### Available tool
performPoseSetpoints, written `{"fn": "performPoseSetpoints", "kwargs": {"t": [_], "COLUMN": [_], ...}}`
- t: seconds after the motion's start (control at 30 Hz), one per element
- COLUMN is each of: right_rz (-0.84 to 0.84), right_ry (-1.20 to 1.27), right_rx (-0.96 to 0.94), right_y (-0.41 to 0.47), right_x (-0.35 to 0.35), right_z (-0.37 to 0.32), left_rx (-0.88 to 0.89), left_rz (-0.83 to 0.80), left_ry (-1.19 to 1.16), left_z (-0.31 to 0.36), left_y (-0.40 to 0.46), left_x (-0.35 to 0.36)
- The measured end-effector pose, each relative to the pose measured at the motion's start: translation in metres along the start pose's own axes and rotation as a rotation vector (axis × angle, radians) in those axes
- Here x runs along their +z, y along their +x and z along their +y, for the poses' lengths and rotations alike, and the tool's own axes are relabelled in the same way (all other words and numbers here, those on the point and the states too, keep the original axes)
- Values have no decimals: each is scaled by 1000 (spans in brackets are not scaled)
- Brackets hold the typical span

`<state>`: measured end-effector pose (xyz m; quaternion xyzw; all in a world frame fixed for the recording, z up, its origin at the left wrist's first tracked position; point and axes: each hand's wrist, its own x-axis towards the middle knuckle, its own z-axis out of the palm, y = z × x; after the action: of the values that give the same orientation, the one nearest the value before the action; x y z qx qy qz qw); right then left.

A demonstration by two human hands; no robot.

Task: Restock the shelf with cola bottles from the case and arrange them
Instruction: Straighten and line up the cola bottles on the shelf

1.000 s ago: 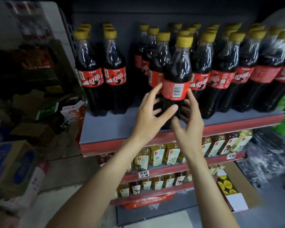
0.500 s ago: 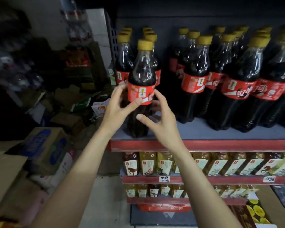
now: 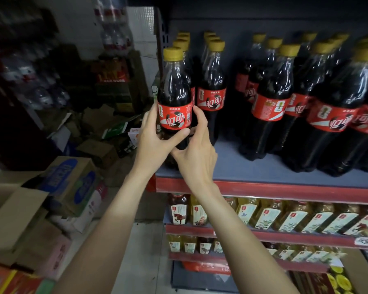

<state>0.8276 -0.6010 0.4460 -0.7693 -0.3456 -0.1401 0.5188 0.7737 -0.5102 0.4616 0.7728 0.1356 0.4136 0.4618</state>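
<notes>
A cola bottle [image 3: 174, 92] with a yellow cap and red label stands upright at the left front corner of the grey shelf [image 3: 253, 166]. My left hand [image 3: 155, 141] grips it from the left, thumb across the front below the label. My right hand [image 3: 197, 151] holds it from the right, fingers curled round its lower body. Behind and beside it stand rows of like cola bottles [image 3: 211, 90], and a larger group [image 3: 327, 107] fills the shelf's right part. The label faces me.
The shelf has a red front edge [image 3: 285, 190]. Lower shelves hold yellow tea bottles [image 3: 285, 217]. Left of the rack lie cardboard boxes [image 3: 70, 185] and flattened cartons on the floor. A gap of bare shelf lies between the left rows and the right group.
The bottle has moved from the shelf's middle to its left front corner, both hands still on it. Its label has turned to face forward. My view has shifted left.
</notes>
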Motion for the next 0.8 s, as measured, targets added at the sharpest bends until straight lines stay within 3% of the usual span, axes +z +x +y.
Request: {"fn": "performPoseSetpoints", "kwargs": {"t": [0.13, 0.3, 0.37, 0.47, 0.6, 0.7, 0.8], "right_rz": [-5, -185, -168, 46, 421, 291, 92], "right_ry": [-24, 103, 137, 137, -54, -144, -131], "right_rx": [-5, -71, -90, -110, -56, 116, 229], "right_y": [3, 5, 2, 0, 10, 23, 30], "right_x": [3, -24, -40, -69, -103, -114, -110], "right_z": [5, 27, 38, 51, 72, 81, 85], "left_rx": [8, -28, -32, -39, -30, 100, 91], "left_rz": [20, 40, 53, 71, 172, 345, 336], "left_ry": [64, 42, 47, 36, 25, 118, 90], "left_z": [-3, -6, -4, -6, -1, 7, 4], "left_y": [6, 8, 7, 6, -4, -18, -23], "left_x": [3, 8, 13, 16, 25, 38, 45]}}
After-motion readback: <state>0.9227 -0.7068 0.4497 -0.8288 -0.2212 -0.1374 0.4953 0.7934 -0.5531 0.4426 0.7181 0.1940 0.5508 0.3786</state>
